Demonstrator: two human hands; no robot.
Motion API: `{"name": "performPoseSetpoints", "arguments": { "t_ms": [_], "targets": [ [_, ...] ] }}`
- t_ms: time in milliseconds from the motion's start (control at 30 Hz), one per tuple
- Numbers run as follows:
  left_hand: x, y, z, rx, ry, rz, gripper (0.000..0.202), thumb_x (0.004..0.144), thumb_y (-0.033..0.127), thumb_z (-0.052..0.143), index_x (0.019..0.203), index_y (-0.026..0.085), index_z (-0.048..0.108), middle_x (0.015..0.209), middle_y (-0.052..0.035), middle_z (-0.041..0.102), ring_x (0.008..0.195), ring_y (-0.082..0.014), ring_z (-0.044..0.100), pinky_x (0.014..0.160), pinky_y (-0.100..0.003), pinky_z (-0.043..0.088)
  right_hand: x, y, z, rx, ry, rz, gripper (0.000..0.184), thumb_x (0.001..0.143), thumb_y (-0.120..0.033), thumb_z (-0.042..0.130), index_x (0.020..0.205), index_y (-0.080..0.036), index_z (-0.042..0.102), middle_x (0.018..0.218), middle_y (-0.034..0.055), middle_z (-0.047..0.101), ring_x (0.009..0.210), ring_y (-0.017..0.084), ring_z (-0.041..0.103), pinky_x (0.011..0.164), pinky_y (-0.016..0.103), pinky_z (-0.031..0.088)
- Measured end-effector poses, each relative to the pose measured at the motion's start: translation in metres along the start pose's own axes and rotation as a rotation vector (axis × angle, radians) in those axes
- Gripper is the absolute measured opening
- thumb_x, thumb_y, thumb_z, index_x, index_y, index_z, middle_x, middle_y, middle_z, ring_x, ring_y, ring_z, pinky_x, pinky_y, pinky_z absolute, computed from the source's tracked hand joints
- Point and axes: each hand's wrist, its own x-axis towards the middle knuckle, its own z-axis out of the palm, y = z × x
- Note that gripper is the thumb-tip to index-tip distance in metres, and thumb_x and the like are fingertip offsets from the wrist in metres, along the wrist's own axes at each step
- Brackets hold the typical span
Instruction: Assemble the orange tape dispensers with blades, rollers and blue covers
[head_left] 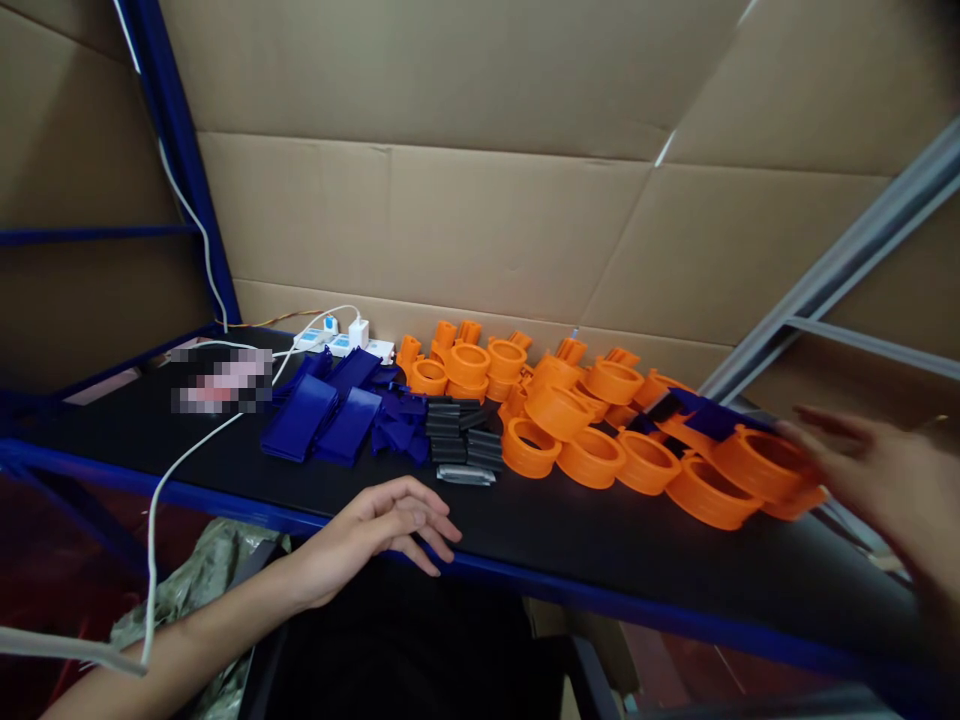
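Head view: what are the hands doing?

The left hand [409, 520] hangs over the near table edge, fingers loosely curled and holding nothing. The right hand [885, 480] is blurred beside the outermost orange ring holder [754, 478]; I cannot tell whether it grips or touches it.

How far along does it look?

Early, I'd judge. A dark-blue plate [709, 415] lies across the orange pieces just left of the right hand; whether it is fitted to one I can't tell. The other parts look sorted by kind, with most seemingly unjoined.

Where are those?

Between the hands and beyond them, the orange ring holders [551, 418] crowd together, some stacked. Beyond the left fingertips lie black strips [461, 435]; farther left are small blue pieces [397, 425] and flat blue panels [300, 420].

And the materials?

The holders seem smooth moulded plastic, round-walled with projecting tabs. The panels are rectangular and slightly glossy, the small pieces angular, the strips narrow and ridged. All rest on a matte black tabletop [585, 535].
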Motion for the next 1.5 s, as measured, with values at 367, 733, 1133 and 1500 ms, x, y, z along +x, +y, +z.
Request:
{"name": "performPoseSetpoints", "arguments": {
  "t_ms": [367,733,1133,1500],
  "targets": [
    [0.001,0.000,0.000,0.013,-0.002,-0.010,0.021,0.096,0.029,0.058,0.105,0.013,0.068,0.107,-0.0169,0.073,0.095,-0.0263,0.071,0.085,-0.043,0.055,-0.037,-0.131,0.007,0.260,-0.233,-0.626,0.052,0.096,-0.053,0.050,0.133,-0.018,0.062,0.131,0.0150,0.064,0.119,0.032,0.058,0.103,0.046,0.046],
    [0.002,0.000,-0.003,-0.031,-0.013,0.018,0.026,0.095,0.031,0.059,0.111,0.013,0.070,0.112,-0.0188,0.073,0.103,-0.0294,0.069,0.087,-0.043,0.055,-0.026,-0.170,0.006,0.357,-0.043,-0.801,0.030,0.096,-0.046,0.055,0.095,-0.019,0.068,0.089,0.0114,0.070,0.088,0.028,0.060,0.076,0.040,0.048],
    [0.001,0.003,0.001,-0.254,0.238,0.125,0.040,0.096,0.039,0.058,0.128,0.015,0.062,0.110,-0.0175,0.077,0.090,-0.0273,0.075,0.080,-0.038,0.058,-0.139,-0.255,-0.058,0.926,-0.403,-1.203,0.019,0.095,-0.033,0.065,0.112,-0.025,0.068,0.115,0.0036,0.072,0.097,0.018,0.066,0.087,0.032,0.053],
    [0.002,0.005,-0.006,-0.108,0.253,0.100,0.035,0.090,0.038,0.066,0.114,0.013,0.062,0.077,-0.0118,0.078,0.059,-0.0205,0.074,0.053,-0.022,0.053,-0.107,-0.259,0.016,0.492,-0.357,-0.891,0.019,0.098,-0.021,0.052,0.103,-0.021,0.071,0.094,0.0079,0.070,0.089,0.021,0.065,0.075,0.033,0.052]
  ]
}}
